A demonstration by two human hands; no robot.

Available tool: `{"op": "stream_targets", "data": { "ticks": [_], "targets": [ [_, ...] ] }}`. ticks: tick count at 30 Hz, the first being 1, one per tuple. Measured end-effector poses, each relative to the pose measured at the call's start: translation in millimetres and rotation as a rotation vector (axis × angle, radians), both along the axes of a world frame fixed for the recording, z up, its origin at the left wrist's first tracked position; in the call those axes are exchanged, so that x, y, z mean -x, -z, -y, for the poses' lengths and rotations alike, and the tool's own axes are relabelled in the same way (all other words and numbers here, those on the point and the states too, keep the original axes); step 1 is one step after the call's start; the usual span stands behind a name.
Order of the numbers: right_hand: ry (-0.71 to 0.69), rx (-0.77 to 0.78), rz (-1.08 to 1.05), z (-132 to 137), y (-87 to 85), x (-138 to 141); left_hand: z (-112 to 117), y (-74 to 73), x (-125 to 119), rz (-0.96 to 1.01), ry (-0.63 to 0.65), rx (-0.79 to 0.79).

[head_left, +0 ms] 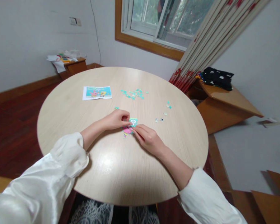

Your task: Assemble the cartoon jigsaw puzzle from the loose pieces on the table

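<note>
Counter point(107, 180) showed wood grain, smooth, softly glossy. Printed sheet point(98, 93) looked like smooth paper. Sleeve point(68, 152) was shiny, satiny cloth. Curtain point(207, 43) looked matt cloth. Window frame point(149, 46) was wood, panes point(189, 21) glass. Floor point(18, 124) looked polished wood.

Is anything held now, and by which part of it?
The bare left hand touches the left side of the flat pink-and-turquoise jigsaw patch, the right hand its right edge; whether either grips it cannot be told.
</note>
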State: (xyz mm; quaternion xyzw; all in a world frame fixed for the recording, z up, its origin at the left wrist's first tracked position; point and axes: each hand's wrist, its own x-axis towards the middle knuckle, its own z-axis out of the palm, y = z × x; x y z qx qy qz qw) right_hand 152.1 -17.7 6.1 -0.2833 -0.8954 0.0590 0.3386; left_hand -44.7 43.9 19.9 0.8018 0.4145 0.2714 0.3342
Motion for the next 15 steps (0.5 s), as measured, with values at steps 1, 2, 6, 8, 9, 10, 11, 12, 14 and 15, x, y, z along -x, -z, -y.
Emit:
{"op": "stream_targets", "data": {
  "ticks": [1, 2, 6, 8, 9, 10, 11, 12, 14, 15],
  "targets": [
    [-0.008, -0.007, 0.008, 1.0, 1.7, 1.4, 0.4, 1.2, -0.4, -0.039, 0.031, -0.005],
    [-0.015, -0.015, 0.019, 1.1, 3.4, 2.3, 0.1, 1.9, -0.2, -0.065, 0.051, -0.015],
    [-0.051, -0.062, 0.090, -0.3, 7.4, 3.4, -2.9, 1.5, 2.1, -0.110, 0.102, -0.057],
    [-0.057, -0.105, 0.128, 0.0, 7.4, 3.7, -2.9, 0.8, 2.5, -0.129, 0.129, -0.065],
    [-0.058, -0.133, 0.143, 0.3, 7.0, 3.8, -2.5, 0.6, 2.4, -0.139, 0.139, -0.066],
    [-0.057, -0.161, 0.156, 0.5, 6.4, 4.1, -2.0, 0.6, 2.2, -0.148, 0.145, -0.066],
    [-0.055, -0.183, 0.168, 0.8, 5.8, 4.4, -1.6, 0.9, 2.0, -0.157, 0.150, -0.066],
    [-0.053, -0.196, 0.180, 0.9, 5.2, 4.7, -1.3, 1.3, 1.9, -0.166, 0.154, -0.067],
    [-0.047, -0.194, 0.204, 1.2, 4.2, 5.1, -1.3, 2.7, 2.0, -0.179, 0.163, -0.072],
    [-0.047, -0.182, 0.221, 1.3, 3.7, 5.2, -1.6, 3.4, 2.2, -0.183, 0.166, -0.076]
  ]
}}
